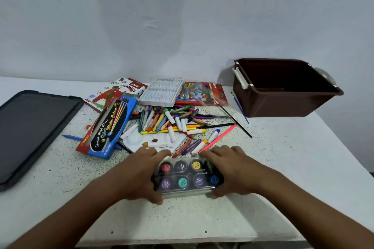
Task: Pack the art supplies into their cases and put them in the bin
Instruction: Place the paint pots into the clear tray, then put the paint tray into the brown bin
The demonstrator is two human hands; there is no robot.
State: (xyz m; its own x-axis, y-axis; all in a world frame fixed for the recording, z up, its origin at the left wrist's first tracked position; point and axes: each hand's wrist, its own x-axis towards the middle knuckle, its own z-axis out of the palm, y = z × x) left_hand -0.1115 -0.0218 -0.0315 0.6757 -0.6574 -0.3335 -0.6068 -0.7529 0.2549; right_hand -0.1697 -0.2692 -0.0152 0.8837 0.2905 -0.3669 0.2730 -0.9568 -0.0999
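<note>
- Left hand [144,176]: I log fingers curled round poster-paint case [187,177], left end
- Right hand [232,172]: gripping its right end
- Brown bin [283,103]: far right, well apart

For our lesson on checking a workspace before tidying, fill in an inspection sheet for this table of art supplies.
Surface: speckled white table.
Job's things: poster paint set near front edge; brown bin back right, nothing seen inside; water colour box; oil pastels box; white tray.
Clutter: loose crayons, brushes.
Grippers: left hand and right hand grip the paint set's ends.
Cables: nothing seen.
Surroundings: dark lid, wall.
</note>
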